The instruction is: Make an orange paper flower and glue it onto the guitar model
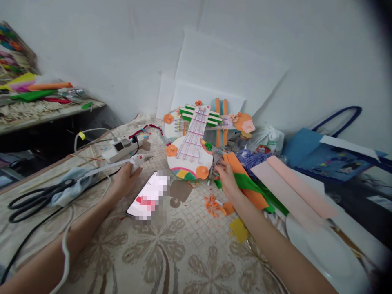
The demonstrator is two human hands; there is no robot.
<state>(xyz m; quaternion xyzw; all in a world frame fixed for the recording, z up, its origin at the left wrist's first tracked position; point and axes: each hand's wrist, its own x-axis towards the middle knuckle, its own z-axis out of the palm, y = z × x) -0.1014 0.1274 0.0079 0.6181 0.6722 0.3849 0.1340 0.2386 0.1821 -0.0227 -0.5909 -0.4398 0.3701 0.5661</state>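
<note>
My left hand [125, 179] is closed around a small white object with a red mark [136, 160], whose kind I cannot make out. Beside that hand lies a lit phone [148, 196], partly blurred out. Black-handled scissors [33, 199] rest on a pale blue cloth, blades towards my left hand. A handmade paper guitar [190, 157] with string lines, orange flowers and a rainbow edge leans upright ahead. My right hand [226, 178] is at its lower right edge, by orange paper [234, 163]; its fingers are curled, and what they pinch is unclear.
A white power strip [121, 149] and cables lie left. Behind the guitar stands a second paper instrument [245, 122]. Orange scraps [214, 204], green paper [251, 185], purple yarn [255, 157], a white plate [324, 253] and a blue bag [318, 153] crowd the right.
</note>
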